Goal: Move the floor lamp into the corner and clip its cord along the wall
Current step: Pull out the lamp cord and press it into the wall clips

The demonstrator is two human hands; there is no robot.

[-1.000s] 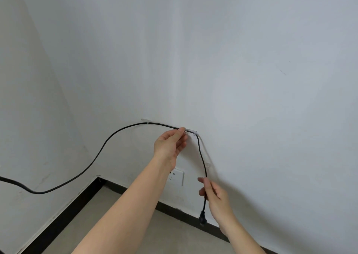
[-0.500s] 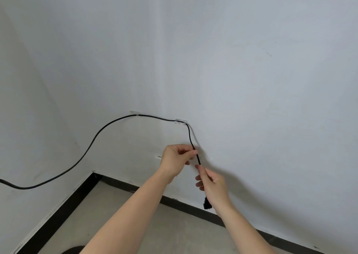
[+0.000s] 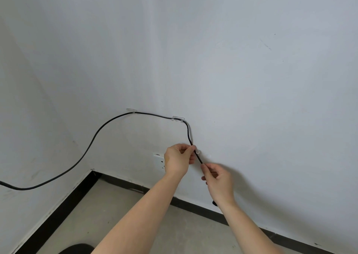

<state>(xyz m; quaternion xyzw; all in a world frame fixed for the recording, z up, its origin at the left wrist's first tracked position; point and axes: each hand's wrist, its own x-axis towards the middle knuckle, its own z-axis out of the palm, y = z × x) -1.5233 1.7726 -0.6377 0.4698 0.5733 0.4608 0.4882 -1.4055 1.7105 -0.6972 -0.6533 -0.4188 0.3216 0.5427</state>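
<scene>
A black lamp cord (image 3: 93, 139) runs from the left edge up along the white wall through two clear clips, one (image 3: 131, 110) on the left and one (image 3: 177, 118) on the right, then bends down. My left hand (image 3: 179, 159) pinches the cord beside a third clear clip (image 3: 198, 152) on the wall. My right hand (image 3: 218, 180) grips the cord just below, and the black plug (image 3: 214, 203) peeks out under that wrist. The lamp's pole is out of view; a dark rounded shape (image 3: 77, 249) at the bottom edge may be its base.
A white wall socket (image 3: 159, 159) sits partly behind my left hand. Black skirting (image 3: 58, 213) runs along both walls and meets at the corner at left. The floor (image 3: 108, 215) is bare grey concrete.
My left hand dropped from the second clip to the cord at a lower third clip. My right hand slid up the cord toward it. The camera tilted slightly.
</scene>
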